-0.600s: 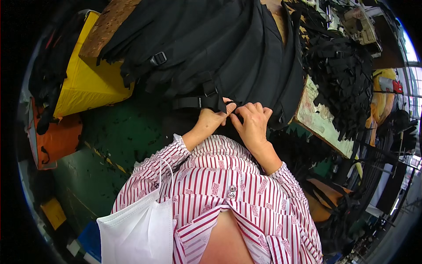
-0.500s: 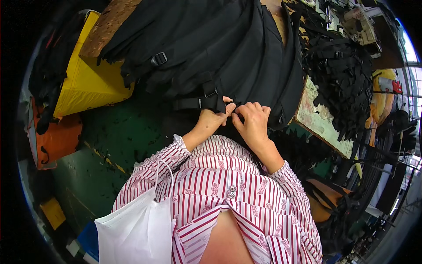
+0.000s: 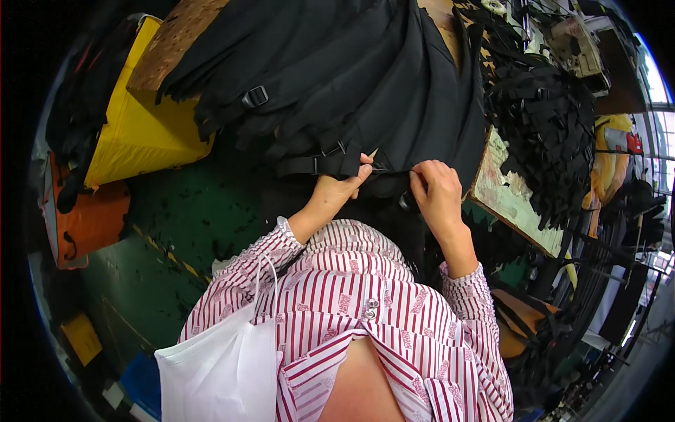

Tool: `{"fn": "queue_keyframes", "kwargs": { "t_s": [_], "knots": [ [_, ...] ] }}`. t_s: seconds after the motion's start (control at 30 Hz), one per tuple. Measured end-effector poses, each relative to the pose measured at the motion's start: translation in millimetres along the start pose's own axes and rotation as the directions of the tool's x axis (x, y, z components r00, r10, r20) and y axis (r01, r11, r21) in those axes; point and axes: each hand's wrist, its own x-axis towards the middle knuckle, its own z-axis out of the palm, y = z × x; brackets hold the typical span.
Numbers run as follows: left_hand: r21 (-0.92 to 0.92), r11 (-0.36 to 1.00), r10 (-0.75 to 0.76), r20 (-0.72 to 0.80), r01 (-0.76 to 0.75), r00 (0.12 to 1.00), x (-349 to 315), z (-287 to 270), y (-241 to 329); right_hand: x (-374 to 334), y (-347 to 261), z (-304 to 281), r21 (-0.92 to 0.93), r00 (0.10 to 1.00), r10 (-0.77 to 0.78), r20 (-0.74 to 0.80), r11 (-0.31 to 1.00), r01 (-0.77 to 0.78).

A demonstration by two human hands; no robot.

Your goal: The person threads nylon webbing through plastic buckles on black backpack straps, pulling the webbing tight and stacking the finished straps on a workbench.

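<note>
One black strip (image 3: 392, 170) runs left to right along the near edge of the black fabric pile (image 3: 337, 77), its left end pinched in the left hand (image 3: 336, 193); the right hand (image 3: 441, 193) curls at its right, whether clamped on it, no telling. And that right hand has swung rightward, farther from the left now!

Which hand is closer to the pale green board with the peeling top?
Right. The right hand is just left of the pale green board in the picture; the left hand is farther left, at the black fabric's lower edge.
</note>
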Motion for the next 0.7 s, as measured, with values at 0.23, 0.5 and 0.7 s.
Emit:
{"fn": "queue_keyframes", "kwargs": {
  "t_s": [0.23, 0.5, 0.7],
  "knots": [
    [-0.028, 1.000, -0.003, -0.029, 0.002, 1.000, -7.9, -12.9, -3.9, -37.8, -18.7, -15.6, 0.236, 0.965, 0.092, 0.245, 0.960, -0.151],
    [0.097, 0.993, 0.059, 0.120, -0.071, 0.991, 0.8, -7.8, -26.1, -47.7, -23.4, 12.6, 0.416, 0.931, 0.151, 0.331, 0.863, -0.287],
    [0.205, 0.944, 0.210, 0.238, -0.260, 0.948, 7.2, 1.3, -9.4, -21.8, -1.8, 13.1, 0.285, 0.982, 0.154, 0.110, 0.941, -0.179]
  ]
}}
